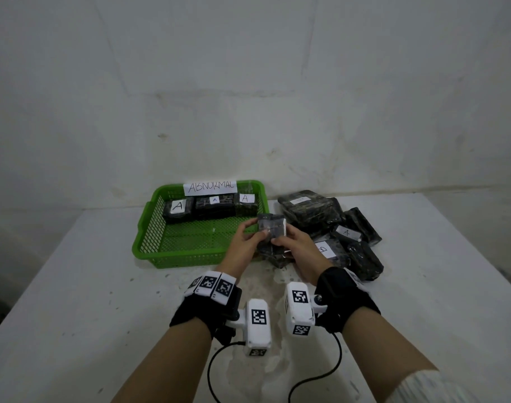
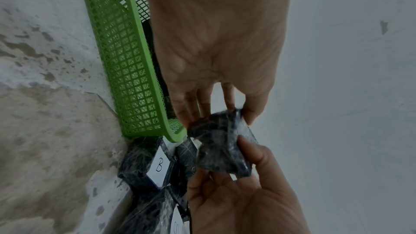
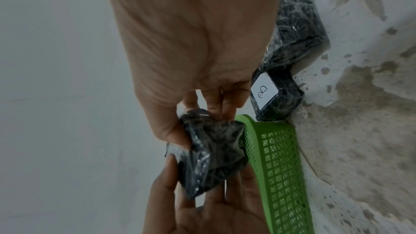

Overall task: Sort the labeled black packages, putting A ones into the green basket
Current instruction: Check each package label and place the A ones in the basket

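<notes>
Both hands hold one small black wrapped package [image 1: 271, 226] in the air above the green basket's [image 1: 167, 258] right rim. My left hand [image 1: 257, 229] pinches its left side and my right hand [image 1: 281, 237] grips its right side. No letter shows on the held package [image 2: 223, 149] in any view; the right wrist view shows only its crinkled wrap [image 3: 213, 154]. Three black packages marked A [image 1: 177, 206] stand along the basket's far wall. A pile of black packages [image 1: 329, 225] lies right of the basket, one marked A [image 1: 346, 232], one marked B [image 1: 324, 249].
A paper sign reading ABNORMAL [image 1: 210, 187] stands on the basket's far rim. The basket's near half is bare mesh. The B package [image 2: 159, 165] lies against the basket's near right corner. The stained white table [image 1: 103, 315] meets a wall behind.
</notes>
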A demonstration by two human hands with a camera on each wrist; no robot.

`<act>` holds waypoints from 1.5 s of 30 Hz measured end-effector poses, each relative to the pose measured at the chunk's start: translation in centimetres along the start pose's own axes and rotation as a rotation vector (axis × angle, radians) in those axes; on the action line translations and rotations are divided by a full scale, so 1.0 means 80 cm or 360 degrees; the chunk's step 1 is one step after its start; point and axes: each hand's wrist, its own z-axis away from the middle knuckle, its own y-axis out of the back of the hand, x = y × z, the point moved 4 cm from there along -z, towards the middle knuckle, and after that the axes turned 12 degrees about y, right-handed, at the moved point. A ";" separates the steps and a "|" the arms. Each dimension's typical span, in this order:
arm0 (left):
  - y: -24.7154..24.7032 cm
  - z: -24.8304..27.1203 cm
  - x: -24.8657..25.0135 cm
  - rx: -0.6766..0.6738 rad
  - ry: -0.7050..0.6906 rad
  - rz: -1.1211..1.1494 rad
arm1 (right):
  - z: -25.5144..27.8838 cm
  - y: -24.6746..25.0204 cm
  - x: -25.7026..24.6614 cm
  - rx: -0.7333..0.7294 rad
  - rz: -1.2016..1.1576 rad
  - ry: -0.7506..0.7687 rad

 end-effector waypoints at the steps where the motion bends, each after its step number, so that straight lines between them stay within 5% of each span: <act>1: -0.002 0.001 -0.001 -0.0035 0.0005 -0.0022 | -0.002 0.002 0.001 0.0035 -0.0017 0.0003; 8: -0.002 0.002 0.002 0.0008 -0.0058 -0.0028 | -0.003 0.000 0.016 -0.0021 -0.0191 -0.0051; 12: 0.007 -0.002 0.000 0.0098 -0.0024 0.0138 | -0.006 0.009 0.014 0.0191 -0.0379 -0.0071; 16: 0.008 -0.002 0.000 0.0120 0.0014 -0.0075 | -0.007 0.019 0.010 0.0313 -0.0179 0.0066; 24: 0.007 -0.002 -0.005 0.0093 0.0156 -0.0239 | 0.005 0.014 -0.009 0.0094 0.0166 0.0141; 29: 0.004 -0.003 -0.007 0.0079 0.0180 -0.0113 | -0.002 0.011 -0.022 0.0307 -0.0137 0.0172; 37: -0.007 0.006 -0.006 -0.0095 0.0200 -0.0034 | -0.012 -0.008 -0.006 0.0181 0.0010 -0.0077; 42: -0.007 0.005 -0.010 -0.0089 0.0215 -0.0114 | -0.019 -0.009 -0.005 0.0192 0.0584 0.0112; 45: -0.008 0.003 -0.010 -0.0081 0.0203 -0.0126 | -0.020 -0.010 -0.002 0.0169 0.0624 0.0106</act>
